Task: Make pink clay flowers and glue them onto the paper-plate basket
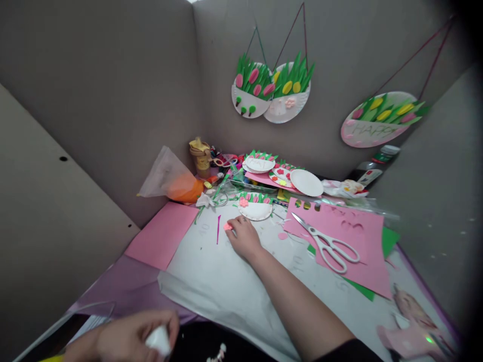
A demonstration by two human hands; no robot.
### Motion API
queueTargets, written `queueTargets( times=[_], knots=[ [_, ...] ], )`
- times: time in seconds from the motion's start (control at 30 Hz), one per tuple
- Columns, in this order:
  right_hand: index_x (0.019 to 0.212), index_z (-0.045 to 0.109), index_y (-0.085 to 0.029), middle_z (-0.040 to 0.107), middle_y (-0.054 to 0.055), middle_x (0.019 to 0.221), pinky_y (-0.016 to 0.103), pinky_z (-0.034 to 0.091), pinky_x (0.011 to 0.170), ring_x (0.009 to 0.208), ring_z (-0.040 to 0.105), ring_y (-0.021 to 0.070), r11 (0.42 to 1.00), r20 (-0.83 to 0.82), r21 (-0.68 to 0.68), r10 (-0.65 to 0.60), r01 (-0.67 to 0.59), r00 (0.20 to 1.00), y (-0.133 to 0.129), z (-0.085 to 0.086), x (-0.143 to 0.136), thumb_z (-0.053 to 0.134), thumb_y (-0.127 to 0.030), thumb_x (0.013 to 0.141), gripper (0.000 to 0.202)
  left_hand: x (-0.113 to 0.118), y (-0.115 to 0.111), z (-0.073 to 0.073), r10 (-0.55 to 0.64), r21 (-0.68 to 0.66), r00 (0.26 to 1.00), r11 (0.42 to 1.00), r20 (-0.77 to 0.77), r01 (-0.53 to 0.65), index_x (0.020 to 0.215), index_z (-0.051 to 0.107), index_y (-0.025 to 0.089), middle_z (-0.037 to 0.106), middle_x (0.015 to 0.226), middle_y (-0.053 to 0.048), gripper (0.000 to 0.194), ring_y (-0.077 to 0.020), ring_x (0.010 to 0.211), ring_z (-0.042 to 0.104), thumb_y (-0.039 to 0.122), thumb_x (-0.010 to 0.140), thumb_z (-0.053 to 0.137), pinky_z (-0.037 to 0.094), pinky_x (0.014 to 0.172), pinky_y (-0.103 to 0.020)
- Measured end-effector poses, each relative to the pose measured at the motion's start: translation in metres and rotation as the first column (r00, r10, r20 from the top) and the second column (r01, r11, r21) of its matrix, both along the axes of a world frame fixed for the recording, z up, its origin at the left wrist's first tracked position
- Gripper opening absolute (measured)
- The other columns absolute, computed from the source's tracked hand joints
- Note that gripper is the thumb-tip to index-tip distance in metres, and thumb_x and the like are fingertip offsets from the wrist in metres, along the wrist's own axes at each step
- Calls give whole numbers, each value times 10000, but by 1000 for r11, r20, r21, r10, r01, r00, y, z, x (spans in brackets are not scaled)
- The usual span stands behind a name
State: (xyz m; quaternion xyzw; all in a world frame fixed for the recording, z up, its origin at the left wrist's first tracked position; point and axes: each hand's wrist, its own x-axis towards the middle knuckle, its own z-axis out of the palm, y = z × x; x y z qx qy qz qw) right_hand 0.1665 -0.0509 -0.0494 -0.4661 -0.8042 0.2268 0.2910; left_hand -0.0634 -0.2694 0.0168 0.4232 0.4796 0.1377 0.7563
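My right hand (244, 240) reaches over the white table cover, its fingers closed on a small coral-pink flower (228, 227). Just beyond it lies a paper-plate basket (257, 211) with green paper grass, pink tulips and a pink flower on its left side. A thin magenta strip (218, 230) lies to the left of the fingers. At the bottom left, near my lap, my left hand (138, 337) is blurred and curled around a small white object (159, 342), whose kind I cannot make out.
White-handled scissors (328, 244) rest on cut pink paper (368, 236) at the right. A pink device with a green light (411, 337) stands front right. Pink sheet (164, 234), bag (169, 178), cup (199, 158) are left. More plates (307, 182) pile behind; decorated plates (289, 108) hang above.
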Motion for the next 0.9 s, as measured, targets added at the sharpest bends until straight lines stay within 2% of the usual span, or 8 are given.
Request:
queueTargets(
  times=[0.07,0.13,0.23,0.3,0.43,0.57,0.73,0.9],
  knots=[
    [1048,655,-215,582,84,1011,344,388,905,1014,505,240,1000,-48,-13,-3,2,999,0,-2,-1,549,-238,839,235,22,36,2,314,79,907,934,281,-348,932,568,222,636,764,27,297,-77,552,570,397,737,708,416,461,-158],
    [1074,640,-204,583,94,1028,363,387,914,1017,509,246,1000,-115,-24,-12,9,993,1,-5,-1,534,-211,829,267,43,75,8,569,48,690,755,449,-654,1022,557,257,654,955,12,317,-119,791,645,316,747,705,511,673,-220],
    [1155,579,-178,577,106,1059,365,409,895,984,536,231,998,-256,-42,-45,36,966,3,-6,0,467,-192,848,327,66,135,14,640,53,525,605,562,-794,1107,565,226,634,1084,-38,472,-170,951,639,221,672,749,495,857,-299],
    [1177,543,-175,580,101,1066,348,425,876,966,551,212,996,-367,-59,-85,68,926,4,-5,2,407,-231,893,320,75,172,13,634,124,508,549,583,-827,1125,575,201,618,1142,-65,495,-189,1027,618,191,662,751,471,890,-294],
    [1081,548,-194,613,42,888,292,462,732,802,572,175,988,-544,-122,-143,90,827,7,0,3,366,-370,941,289,85,229,5,496,289,690,659,527,-694,1198,551,200,659,1031,-62,606,-191,926,639,191,633,771,490,783,-281],
    [776,513,-207,509,-28,660,233,401,555,593,475,127,974,-634,-196,-215,115,743,9,5,3,438,-405,914,253,89,256,-3,303,495,881,738,364,-459,1135,607,195,663,978,-46,546,-152,808,619,207,618,784,478,682,-225],
    [708,494,-202,461,-46,600,214,349,506,536,417,101,950,-662,-280,-294,137,690,8,6,6,515,-403,885,269,79,263,-14,239,556,924,744,298,-371,1098,609,212,606,1073,-49,442,-144,833,594,268,684,750,492,678,-222],
    [820,588,-186,522,-29,567,203,312,437,472,425,95,907,-767,-417,-314,-63,560,8,0,7,492,-446,882,284,68,260,-17,209,542,948,782,240,-309,1094,625,212,599,1020,-46,344,-138,810,573,321,771,676,502,665,-224]
  ],
)
